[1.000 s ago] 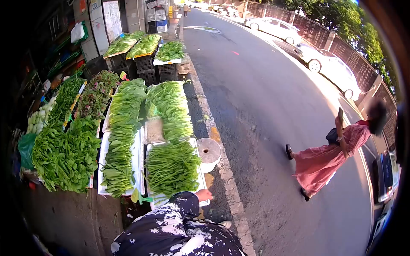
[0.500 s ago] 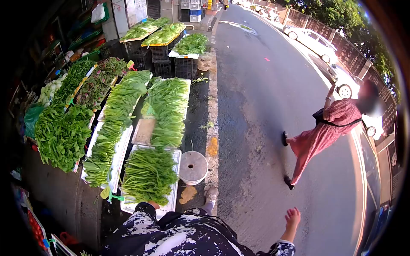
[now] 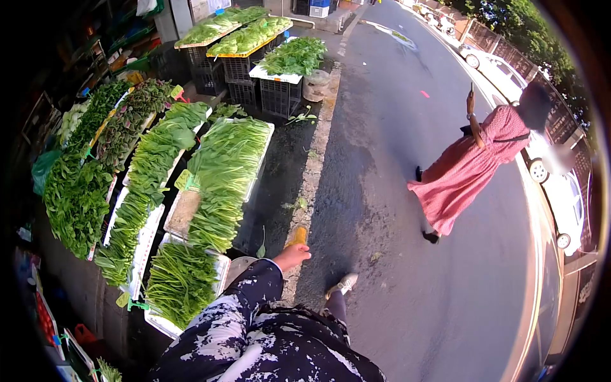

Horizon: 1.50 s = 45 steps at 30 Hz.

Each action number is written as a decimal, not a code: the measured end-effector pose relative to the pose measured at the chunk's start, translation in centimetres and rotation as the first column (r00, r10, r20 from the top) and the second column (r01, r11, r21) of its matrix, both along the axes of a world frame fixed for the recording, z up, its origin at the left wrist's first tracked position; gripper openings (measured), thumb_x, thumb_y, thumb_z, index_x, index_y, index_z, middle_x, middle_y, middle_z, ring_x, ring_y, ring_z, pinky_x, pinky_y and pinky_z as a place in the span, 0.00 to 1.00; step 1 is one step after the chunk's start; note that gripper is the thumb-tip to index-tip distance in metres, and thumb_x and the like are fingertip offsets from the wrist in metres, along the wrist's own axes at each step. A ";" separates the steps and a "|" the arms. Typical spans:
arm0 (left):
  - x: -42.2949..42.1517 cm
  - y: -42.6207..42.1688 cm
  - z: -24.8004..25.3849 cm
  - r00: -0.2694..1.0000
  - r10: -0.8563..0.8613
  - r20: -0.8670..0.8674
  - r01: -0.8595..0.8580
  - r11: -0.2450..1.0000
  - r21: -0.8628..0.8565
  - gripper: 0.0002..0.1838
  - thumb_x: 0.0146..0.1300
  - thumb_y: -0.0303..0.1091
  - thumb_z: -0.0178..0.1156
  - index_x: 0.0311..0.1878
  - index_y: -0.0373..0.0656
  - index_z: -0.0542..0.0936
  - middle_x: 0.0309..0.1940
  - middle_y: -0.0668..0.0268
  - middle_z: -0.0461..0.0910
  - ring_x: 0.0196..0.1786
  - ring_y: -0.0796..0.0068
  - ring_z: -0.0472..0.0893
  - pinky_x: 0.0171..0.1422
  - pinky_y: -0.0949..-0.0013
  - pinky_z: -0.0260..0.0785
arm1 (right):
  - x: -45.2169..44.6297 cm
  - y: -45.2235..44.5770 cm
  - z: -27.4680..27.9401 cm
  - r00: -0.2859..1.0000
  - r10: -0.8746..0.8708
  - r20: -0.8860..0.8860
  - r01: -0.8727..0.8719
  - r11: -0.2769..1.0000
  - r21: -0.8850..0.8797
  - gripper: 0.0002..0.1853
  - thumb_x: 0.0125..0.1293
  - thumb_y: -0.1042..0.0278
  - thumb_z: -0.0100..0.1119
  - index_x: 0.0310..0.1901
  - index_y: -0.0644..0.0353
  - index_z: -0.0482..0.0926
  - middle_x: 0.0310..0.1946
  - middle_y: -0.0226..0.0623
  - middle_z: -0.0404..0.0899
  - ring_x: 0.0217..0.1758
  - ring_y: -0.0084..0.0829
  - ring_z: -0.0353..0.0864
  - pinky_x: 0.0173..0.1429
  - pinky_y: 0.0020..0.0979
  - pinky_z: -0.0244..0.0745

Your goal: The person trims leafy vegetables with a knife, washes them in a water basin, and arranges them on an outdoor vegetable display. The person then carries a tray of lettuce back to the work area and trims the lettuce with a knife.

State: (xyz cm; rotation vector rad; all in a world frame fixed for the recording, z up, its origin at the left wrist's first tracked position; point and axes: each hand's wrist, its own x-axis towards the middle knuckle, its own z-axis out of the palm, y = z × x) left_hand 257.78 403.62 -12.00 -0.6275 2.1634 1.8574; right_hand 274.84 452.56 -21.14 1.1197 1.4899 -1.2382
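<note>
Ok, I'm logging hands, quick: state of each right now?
Left hand: loosely curled, nothing visible in it; open or closed, can't tell.
Right hand: out of view, can't tell.

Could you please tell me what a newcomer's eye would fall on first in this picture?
Probably the bright leafy greens, laid out in rows on white trays along the left side of the view. Next might come the long pinkish-red dress of a person on the road at right. Below the centre, the wearer's left hand shows beyond a black-and-white patterned sleeve.
</note>
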 end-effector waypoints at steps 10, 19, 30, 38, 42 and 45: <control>2.2 -7.1 -8.9 0.766 0.322 0.556 -0.186 0.939 -0.288 0.16 0.48 0.44 0.53 0.33 0.43 0.79 0.30 0.61 0.79 0.32 0.56 0.77 0.35 0.57 0.67 | -50.8 0.4 0.1 0.709 0.701 -0.081 -0.629 0.680 0.378 0.06 0.57 0.67 0.50 0.25 0.54 0.75 0.15 0.34 0.74 0.13 0.26 0.72 0.12 0.28 0.65; -4.0 -6.5 -8.7 0.443 0.432 0.786 -0.817 0.554 0.157 0.09 0.56 0.40 0.55 0.35 0.45 0.75 0.22 0.70 0.70 0.25 0.71 0.72 0.24 0.67 0.61 | -82.1 -28.0 11.4 0.684 0.021 -0.729 -0.292 0.924 -0.247 0.17 0.62 0.66 0.49 0.52 0.58 0.69 0.36 0.34 0.78 0.35 0.24 0.79 0.27 0.23 0.74; -45.3 -28.8 -2.5 0.629 0.706 0.325 -0.741 0.672 -0.024 0.17 0.52 0.38 0.58 0.44 0.40 0.74 0.21 0.71 0.73 0.19 0.82 0.69 0.16 0.76 0.56 | -79.9 -21.8 -0.4 0.784 0.619 0.036 -0.619 0.785 -0.019 0.12 0.57 0.61 0.56 0.43 0.51 0.76 0.30 0.30 0.79 0.32 0.26 0.77 0.36 0.32 0.72; -65.6 -37.5 -1.2 0.727 0.628 0.278 -0.684 0.697 0.215 0.24 0.56 0.44 0.58 0.55 0.44 0.68 0.43 0.68 0.74 0.44 0.74 0.74 0.43 0.68 0.66 | -95.7 -24.1 -0.3 -0.117 0.986 -0.118 -0.885 -0.049 0.463 0.14 0.52 0.63 0.59 0.39 0.59 0.74 0.26 0.37 0.78 0.30 0.31 0.78 0.35 0.32 0.72; -63.2 -40.0 -5.7 0.560 0.717 0.415 -0.813 0.573 0.106 0.14 0.55 0.40 0.58 0.42 0.44 0.75 0.24 0.70 0.73 0.25 0.79 0.71 0.25 0.71 0.62 | -114.5 -40.4 -1.1 0.888 0.454 0.074 -0.460 0.877 0.137 0.05 0.57 0.65 0.52 0.30 0.57 0.72 0.19 0.35 0.73 0.19 0.30 0.74 0.21 0.34 0.68; -57.0 -41.9 -9.0 0.405 0.619 0.672 -0.894 0.421 0.152 0.10 0.51 0.37 0.56 0.20 0.42 0.75 0.08 0.68 0.64 0.11 0.72 0.66 0.16 0.67 0.59 | -127.0 -60.5 3.1 0.742 0.652 -0.154 -0.616 0.755 0.226 0.04 0.57 0.70 0.47 0.25 0.55 0.70 0.15 0.30 0.67 0.13 0.26 0.68 0.13 0.27 0.62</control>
